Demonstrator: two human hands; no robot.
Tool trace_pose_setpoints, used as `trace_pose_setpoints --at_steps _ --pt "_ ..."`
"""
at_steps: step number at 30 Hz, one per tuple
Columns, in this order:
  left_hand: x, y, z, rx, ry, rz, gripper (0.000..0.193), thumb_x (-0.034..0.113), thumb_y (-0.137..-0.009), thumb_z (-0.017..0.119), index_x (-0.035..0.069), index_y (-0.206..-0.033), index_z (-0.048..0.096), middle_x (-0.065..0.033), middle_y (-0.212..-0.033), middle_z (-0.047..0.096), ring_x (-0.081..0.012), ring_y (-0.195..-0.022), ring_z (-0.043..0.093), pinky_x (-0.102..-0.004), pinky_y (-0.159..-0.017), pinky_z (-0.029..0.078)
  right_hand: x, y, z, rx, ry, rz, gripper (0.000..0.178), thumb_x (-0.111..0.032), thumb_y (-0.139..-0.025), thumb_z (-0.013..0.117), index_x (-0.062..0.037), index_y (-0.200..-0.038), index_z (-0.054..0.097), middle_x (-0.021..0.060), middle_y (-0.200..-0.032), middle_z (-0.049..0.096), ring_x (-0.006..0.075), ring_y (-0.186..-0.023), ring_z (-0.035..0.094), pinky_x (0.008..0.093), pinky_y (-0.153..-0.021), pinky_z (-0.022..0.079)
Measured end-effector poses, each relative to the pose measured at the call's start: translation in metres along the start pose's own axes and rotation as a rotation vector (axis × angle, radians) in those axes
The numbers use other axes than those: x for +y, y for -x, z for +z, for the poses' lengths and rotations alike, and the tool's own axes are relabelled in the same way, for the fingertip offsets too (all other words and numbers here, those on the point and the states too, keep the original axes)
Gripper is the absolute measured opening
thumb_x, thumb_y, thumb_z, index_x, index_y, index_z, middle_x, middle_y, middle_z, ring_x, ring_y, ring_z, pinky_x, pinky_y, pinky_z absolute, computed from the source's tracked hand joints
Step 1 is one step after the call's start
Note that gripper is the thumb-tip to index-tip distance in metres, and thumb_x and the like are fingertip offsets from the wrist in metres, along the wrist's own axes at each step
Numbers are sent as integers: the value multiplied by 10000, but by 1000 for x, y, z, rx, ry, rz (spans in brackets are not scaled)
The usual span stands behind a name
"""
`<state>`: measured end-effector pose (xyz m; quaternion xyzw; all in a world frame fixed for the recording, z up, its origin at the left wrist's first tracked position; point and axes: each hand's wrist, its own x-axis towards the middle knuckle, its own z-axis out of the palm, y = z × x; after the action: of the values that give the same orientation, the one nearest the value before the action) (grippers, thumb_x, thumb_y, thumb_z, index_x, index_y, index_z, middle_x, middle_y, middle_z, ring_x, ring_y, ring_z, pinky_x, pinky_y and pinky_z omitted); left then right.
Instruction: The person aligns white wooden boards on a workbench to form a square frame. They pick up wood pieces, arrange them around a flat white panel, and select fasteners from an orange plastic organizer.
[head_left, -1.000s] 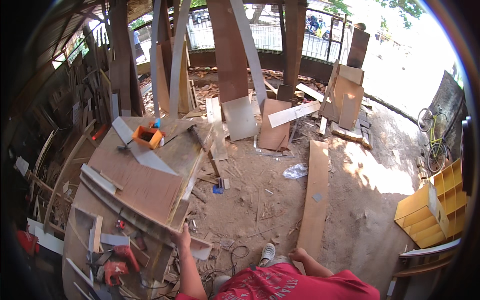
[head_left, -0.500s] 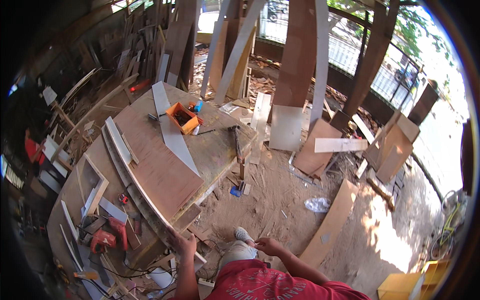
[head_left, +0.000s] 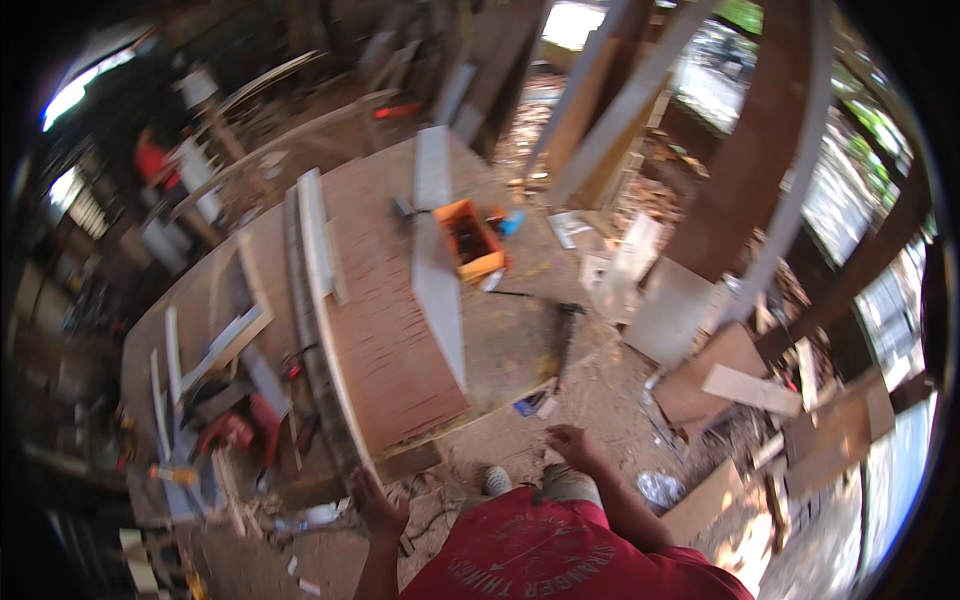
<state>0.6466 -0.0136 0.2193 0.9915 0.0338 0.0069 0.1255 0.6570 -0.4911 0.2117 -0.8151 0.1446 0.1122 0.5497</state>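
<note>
My left hand (head_left: 378,504) is at the near end of a long, pale wooden strip (head_left: 340,372), its fingers stretched out and seemingly touching the strip's end. Blur hides the exact contact. That strip runs along the left edge of a reddish-brown plywood sheet (head_left: 385,345) on the large worktable (head_left: 510,345). Over the ground just off the table's near edge hangs my right hand (head_left: 570,446), fingers loosely apart and nothing visible in them.
An orange box (head_left: 470,240) stands on the table beside a long grey-white board (head_left: 436,290). A hammer (head_left: 568,340) lies by the right edge. Red power tools (head_left: 240,430) and wood frames sit at left. Tall boards (head_left: 745,150) lean at the far right; scraps lie on the ground.
The view has swung left, shifting the table and boards rightward in the picture. My right hand has lifted away from my leg. My left hand stays by the strip's near end.
</note>
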Motion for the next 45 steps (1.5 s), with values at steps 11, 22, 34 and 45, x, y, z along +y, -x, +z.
trace_pose_setpoints --at_steps 11,22,34,45 --pt "123 25 4 390 155 -67 402 174 -901 706 12 -1268 682 -238 -1393 630 -433 -1344 569 -553 -1167 414 -90 -162 -55 -340 45 -300 364 -241 -997 756 -25 -1289 729 165 -1080 800 244 -993 771 371 -904 596" --pt "147 -38 -49 625 224 -232 68 73 -942 723 44 -894 684 -147 -929 749 -356 -876 722 -458 -821 580 -134 -262 -30 -397 155 -372 316 -207 -971 776 -34 -1233 744 159 -1112 785 281 -1035 768 399 -917 596" --pt "-65 -360 -64 720 379 -238 196 186 -1007 714 23 -901 697 -146 -825 704 -333 -806 710 -420 -743 552 -182 -329 98 -146 354 -576 283 -127 -885 805 -99 -1161 748 163 -1257 694 396 -1243 613 505 -1055 514" --pt "-108 -520 -47 425 423 89 117 121 -919 728 43 -1004 746 -160 -1001 762 -361 -929 737 -463 -817 579 -207 -389 192 85 631 -700 445 -278 -922 765 -117 -1321 652 165 -1443 567 409 -1352 513 551 -1119 400"
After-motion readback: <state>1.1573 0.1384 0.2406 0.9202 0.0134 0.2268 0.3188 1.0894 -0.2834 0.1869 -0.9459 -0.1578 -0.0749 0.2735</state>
